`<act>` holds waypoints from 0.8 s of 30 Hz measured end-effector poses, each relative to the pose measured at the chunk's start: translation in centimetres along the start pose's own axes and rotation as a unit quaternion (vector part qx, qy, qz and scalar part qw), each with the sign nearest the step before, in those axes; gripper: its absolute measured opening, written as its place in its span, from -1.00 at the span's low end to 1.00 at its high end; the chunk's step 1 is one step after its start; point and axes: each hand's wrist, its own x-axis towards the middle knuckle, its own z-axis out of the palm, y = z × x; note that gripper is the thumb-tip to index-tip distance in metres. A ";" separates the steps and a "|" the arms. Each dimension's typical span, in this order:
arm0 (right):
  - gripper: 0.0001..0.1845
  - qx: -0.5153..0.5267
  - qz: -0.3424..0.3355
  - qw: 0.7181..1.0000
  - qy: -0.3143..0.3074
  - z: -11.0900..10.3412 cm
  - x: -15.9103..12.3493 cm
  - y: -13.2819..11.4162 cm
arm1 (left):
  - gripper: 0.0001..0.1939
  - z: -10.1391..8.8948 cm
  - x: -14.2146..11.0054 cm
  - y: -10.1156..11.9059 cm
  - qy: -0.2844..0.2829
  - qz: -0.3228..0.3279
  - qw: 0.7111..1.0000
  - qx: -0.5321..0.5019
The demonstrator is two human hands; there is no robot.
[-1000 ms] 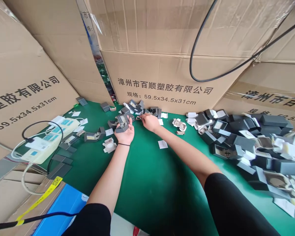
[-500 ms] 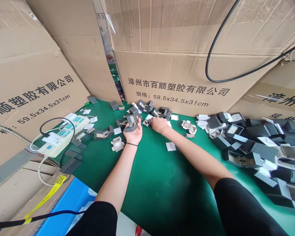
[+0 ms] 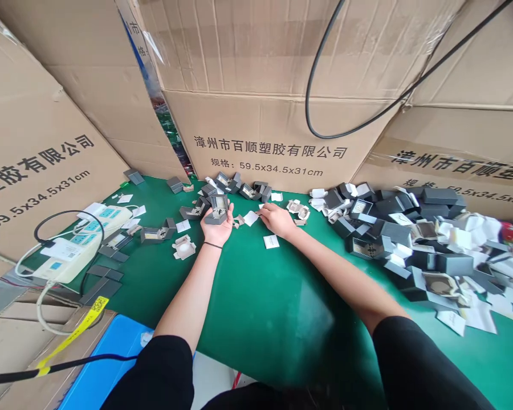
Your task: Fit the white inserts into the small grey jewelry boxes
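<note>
My left hand [image 3: 219,229], palm up with a dark band at the wrist, holds a small dark grey box [image 3: 217,210] with its lid raised. To its right, my right hand [image 3: 277,220] has its fingers pinched at the edge of a small white paper [image 3: 251,218]. A torn cardboard scrap [image 3: 238,221] lies between the hands. Other grey boxes [image 3: 260,191] lie just behind them. A white paper square [image 3: 271,242] rests in front of my right hand, and a cardboard insert [image 3: 183,247] sits left of my left wrist.
On the green tabletop [image 3: 256,302], a big heap of grey boxes and papers [image 3: 393,233] fills the right side. A white power strip [image 3: 83,245] with cables lies at the left. Large cartons [image 3: 260,125] wall the back, and a black cable [image 3: 310,97] hangs before them.
The view has turned to the right, showing more of the heap. My right hand has drawn back slightly from the cardboard scrap, and a white paper now shows at its fingertips. My left hand keeps the box.
</note>
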 end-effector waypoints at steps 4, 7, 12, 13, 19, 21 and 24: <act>-0.63 -0.009 -0.107 0.994 -0.011 0.5 1.5 -0.8 | -0.60 0.0 0.0 -0.1 0.009 0.003 1.000 0.013; -0.64 -0.015 -0.100 0.995 -0.012 0.8 1.7 -1.4 | -0.60 0.0 0.1 0.4 0.018 0.008 1.000 0.012; -0.61 0.002 -0.079 0.997 -0.009 0.7 -0.6 -0.6 | -0.59 0.0 0.2 0.8 0.022 0.017 1.000 -0.006; -0.62 0.007 -0.078 0.997 -0.011 0.6 -1.0 -0.4 | -0.60 0.1 0.2 0.8 0.021 0.020 1.000 -0.006; -0.59 0.017 -0.027 0.999 0.000 0.9 -1.5 -1.1 | -0.63 1.1 -0.2 -0.1 0.033 0.020 0.999 0.037; -0.60 0.018 -0.013 1.000 0.004 0.9 -1.2 -1.5 | -0.64 1.5 -0.6 -0.2 0.044 0.017 0.997 0.056; -0.66 0.022 -0.010 1.000 0.000 0.5 -1.1 -1.8 | -0.66 1.6 -1.3 -0.1 0.054 0.025 0.996 0.060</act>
